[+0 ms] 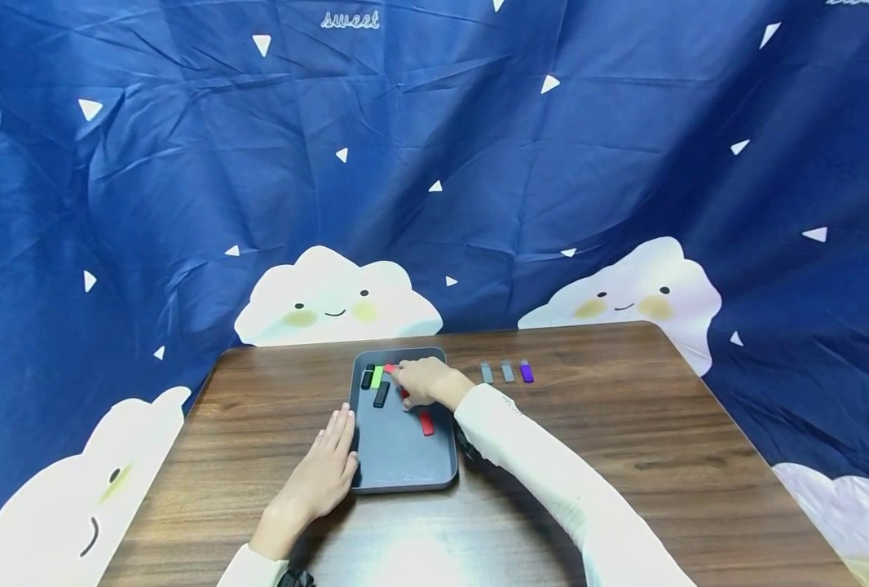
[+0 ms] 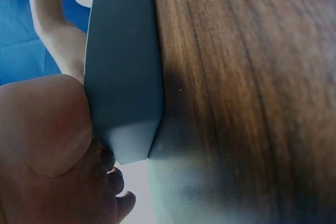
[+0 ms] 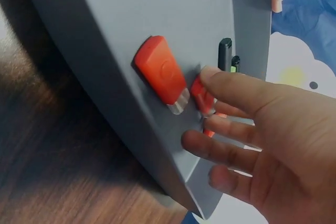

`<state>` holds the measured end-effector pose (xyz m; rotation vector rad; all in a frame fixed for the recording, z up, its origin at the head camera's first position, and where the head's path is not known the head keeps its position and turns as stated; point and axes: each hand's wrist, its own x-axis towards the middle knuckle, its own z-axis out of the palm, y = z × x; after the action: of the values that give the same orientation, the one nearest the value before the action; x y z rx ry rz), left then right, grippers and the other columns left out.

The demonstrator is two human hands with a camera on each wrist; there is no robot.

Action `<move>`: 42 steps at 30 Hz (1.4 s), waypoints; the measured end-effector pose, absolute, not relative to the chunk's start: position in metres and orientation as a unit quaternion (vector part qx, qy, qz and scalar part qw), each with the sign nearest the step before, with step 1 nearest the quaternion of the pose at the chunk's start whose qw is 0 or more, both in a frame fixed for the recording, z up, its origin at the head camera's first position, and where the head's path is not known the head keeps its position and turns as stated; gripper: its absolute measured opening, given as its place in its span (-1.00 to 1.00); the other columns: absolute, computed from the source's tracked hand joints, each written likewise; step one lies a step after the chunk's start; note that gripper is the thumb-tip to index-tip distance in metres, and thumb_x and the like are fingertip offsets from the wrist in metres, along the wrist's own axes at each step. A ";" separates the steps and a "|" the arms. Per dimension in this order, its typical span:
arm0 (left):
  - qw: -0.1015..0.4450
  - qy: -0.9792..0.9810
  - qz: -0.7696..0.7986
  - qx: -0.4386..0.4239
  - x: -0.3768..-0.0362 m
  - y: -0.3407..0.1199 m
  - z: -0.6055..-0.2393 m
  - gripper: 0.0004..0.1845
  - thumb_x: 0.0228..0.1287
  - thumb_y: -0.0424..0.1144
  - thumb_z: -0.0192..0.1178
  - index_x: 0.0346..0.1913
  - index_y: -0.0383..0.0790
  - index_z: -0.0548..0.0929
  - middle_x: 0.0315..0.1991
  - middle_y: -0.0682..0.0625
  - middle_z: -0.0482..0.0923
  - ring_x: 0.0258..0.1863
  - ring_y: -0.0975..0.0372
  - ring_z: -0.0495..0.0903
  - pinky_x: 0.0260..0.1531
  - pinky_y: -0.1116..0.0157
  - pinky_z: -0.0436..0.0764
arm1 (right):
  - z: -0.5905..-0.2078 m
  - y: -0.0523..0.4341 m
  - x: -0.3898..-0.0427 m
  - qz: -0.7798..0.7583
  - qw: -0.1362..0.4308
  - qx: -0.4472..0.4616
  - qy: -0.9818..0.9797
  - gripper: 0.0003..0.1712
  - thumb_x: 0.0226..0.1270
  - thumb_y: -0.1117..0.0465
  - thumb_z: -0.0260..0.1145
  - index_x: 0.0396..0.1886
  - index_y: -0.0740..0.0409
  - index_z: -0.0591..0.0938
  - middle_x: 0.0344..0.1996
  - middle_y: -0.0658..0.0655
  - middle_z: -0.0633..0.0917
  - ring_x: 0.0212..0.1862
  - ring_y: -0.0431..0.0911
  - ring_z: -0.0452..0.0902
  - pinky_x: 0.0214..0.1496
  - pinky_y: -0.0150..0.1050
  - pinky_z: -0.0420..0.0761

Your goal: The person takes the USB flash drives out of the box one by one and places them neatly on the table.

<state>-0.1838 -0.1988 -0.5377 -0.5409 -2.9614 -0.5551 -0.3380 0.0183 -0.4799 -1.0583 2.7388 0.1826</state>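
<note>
On the far side of the tray (image 1: 405, 456), your right hand (image 1: 423, 381) pinches a red stick (image 3: 202, 95) loosely, so it may slip, while your flat, empty left hand (image 1: 324, 473) steadies the rim.

Wooden table (image 1: 625, 424): tray (image 1: 405, 456), three sticks (image 1: 507, 372).

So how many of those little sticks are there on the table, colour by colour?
Red sticks: 3, one loose in the grey tray, two at the right hand
Black sticks: 2
Green stick: 1
Grey sticks: 2
Purple stick: 1
Total: 9, though the hand may hide more.
</note>
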 end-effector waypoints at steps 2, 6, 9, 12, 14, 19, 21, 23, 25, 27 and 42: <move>0.031 -0.968 -0.181 -0.169 -0.184 -0.198 -0.535 -0.32 0.64 -0.27 -0.02 0.64 -0.54 0.12 0.70 -0.39 0.02 0.68 -0.26 0.09 0.60 -0.28 0.23 | -0.479 0.018 -0.339 0.053 0.099 -0.358 0.927 -0.57 0.45 -0.14 0.46 0.14 -0.04 0.65 0.06 0.00 0.67 -0.10 -0.12 0.59 0.04 -0.16 0.69; 0.017 -0.972 -0.171 -0.160 -0.183 -0.196 -0.532 -0.32 0.66 -0.27 -0.01 0.65 -0.52 0.10 0.71 -0.36 -0.01 0.71 -0.21 0.05 0.64 -0.22 0.19 | -0.479 0.019 -0.339 0.048 0.098 -0.362 0.926 -0.56 0.45 -0.14 0.46 0.15 -0.04 0.65 0.05 0.00 0.67 -0.12 -0.12 0.57 0.02 -0.16 0.68; 0.018 -0.972 -0.171 -0.161 -0.183 -0.197 -0.532 -0.32 0.66 -0.27 -0.01 0.65 -0.53 0.10 0.71 -0.38 -0.01 0.71 -0.21 0.05 0.64 -0.22 0.19 | -0.480 0.019 -0.339 0.051 0.093 -0.363 0.926 -0.54 0.41 -0.15 0.49 0.16 -0.06 0.66 0.07 -0.02 0.68 -0.12 -0.13 0.57 0.04 -0.16 0.68; 0.018 -0.972 -0.172 -0.161 -0.182 -0.197 -0.532 -0.32 0.66 -0.27 -0.01 0.65 -0.53 0.10 0.71 -0.38 0.00 0.71 -0.21 0.05 0.65 -0.22 0.19 | -0.481 0.019 -0.338 0.053 0.088 -0.362 0.927 -0.55 0.36 -0.13 0.54 0.12 -0.09 0.68 0.07 -0.03 0.68 -0.13 -0.13 0.59 0.04 -0.16 0.69; 0.016 -0.972 -0.172 -0.160 -0.182 -0.197 -0.533 -0.32 0.66 -0.26 -0.02 0.65 -0.53 0.09 0.71 -0.37 -0.01 0.71 -0.21 0.04 0.65 -0.22 0.19 | -0.482 0.019 -0.339 0.053 0.087 -0.362 0.927 -0.57 0.36 -0.12 0.54 0.11 -0.09 0.69 0.06 -0.03 0.69 -0.12 -0.13 0.59 0.03 -0.17 0.69; 0.015 -0.971 -0.177 -0.158 -0.181 -0.197 -0.532 -0.32 0.66 -0.27 -0.02 0.65 -0.53 0.10 0.71 -0.37 -0.01 0.71 -0.22 0.04 0.65 -0.22 0.19 | -0.486 0.019 -0.340 0.048 0.087 -0.355 0.930 -0.55 0.37 -0.10 0.54 0.13 -0.06 0.67 0.10 0.00 0.69 -0.06 -0.11 0.63 0.07 -0.14 0.71; 0.018 -0.971 -0.179 -0.159 -0.181 -0.197 -0.532 -0.33 0.65 -0.28 -0.02 0.64 -0.54 0.11 0.71 -0.38 0.00 0.70 -0.22 0.05 0.64 -0.23 0.19 | -0.487 0.019 -0.340 0.048 0.089 -0.350 0.931 -0.58 0.37 -0.10 0.53 0.08 -0.04 0.66 0.14 0.02 0.68 -0.06 -0.10 0.63 0.08 -0.13 0.71; 0.019 -0.970 -0.180 -0.160 -0.181 -0.197 -0.532 -0.33 0.65 -0.29 -0.02 0.64 -0.55 0.11 0.71 -0.38 0.00 0.70 -0.22 0.06 0.64 -0.23 0.19 | -0.487 0.019 -0.341 0.049 0.091 -0.344 0.933 -0.63 0.38 -0.11 0.53 -0.01 -0.05 0.65 0.15 0.04 0.66 -0.09 -0.10 0.62 0.06 -0.13 0.71; 0.020 -0.971 -0.178 -0.160 -0.181 -0.197 -0.532 -0.33 0.65 -0.29 -0.02 0.64 -0.55 0.11 0.71 -0.38 0.00 0.70 -0.22 0.06 0.64 -0.23 0.20 | -0.487 0.019 -0.341 0.051 0.094 -0.340 0.934 -0.67 0.38 -0.12 0.52 -0.10 -0.07 0.65 0.14 0.04 0.65 -0.14 -0.11 0.59 0.03 -0.15 0.70; 0.020 -0.971 -0.178 -0.160 -0.182 -0.197 -0.532 -0.33 0.65 -0.29 -0.02 0.64 -0.55 0.11 0.71 -0.38 0.00 0.70 -0.22 0.06 0.64 -0.23 0.20 | -0.487 0.019 -0.341 0.049 0.096 -0.338 0.935 -0.68 0.38 -0.12 0.52 -0.14 -0.08 0.64 0.10 0.04 0.64 -0.18 -0.12 0.56 -0.01 -0.17 0.69; 0.014 -0.972 -0.176 -0.157 -0.182 -0.196 -0.531 -0.32 0.65 -0.27 -0.02 0.65 -0.54 0.10 0.71 -0.37 -0.01 0.71 -0.21 0.04 0.65 -0.22 0.18 | -0.480 0.024 -0.341 0.029 0.097 -0.350 0.931 -0.53 0.36 -0.11 0.53 0.16 -0.07 0.66 -0.01 -0.01 0.60 -0.25 -0.13 0.54 -0.10 -0.21 0.63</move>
<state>-0.1817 -0.1962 -0.5308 -0.4881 -3.0247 -0.5494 -0.3413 0.0236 -0.4805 -1.0376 2.7581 0.0870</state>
